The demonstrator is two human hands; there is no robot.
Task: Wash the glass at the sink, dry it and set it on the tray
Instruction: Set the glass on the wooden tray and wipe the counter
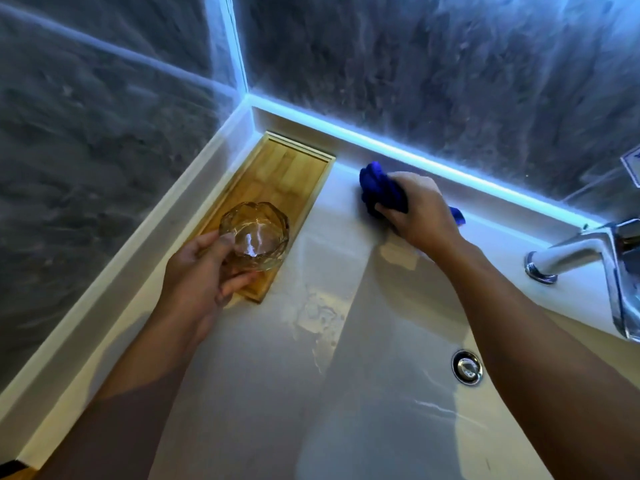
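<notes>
A faceted clear glass is upright in my left hand, over the near end of a wooden tray in the counter's left corner. I cannot tell whether the glass rests on the tray or hangs just above it. My right hand is closed around a bunched blue cloth on the white ledge behind the basin, to the right of the tray. The far part of the tray is bare wood.
The white sink basin lies below my arms, with a chrome drain plug at the right. A chrome tap juts in from the right edge. Dark tiled walls meet in the corner behind the tray, edged by a lit strip.
</notes>
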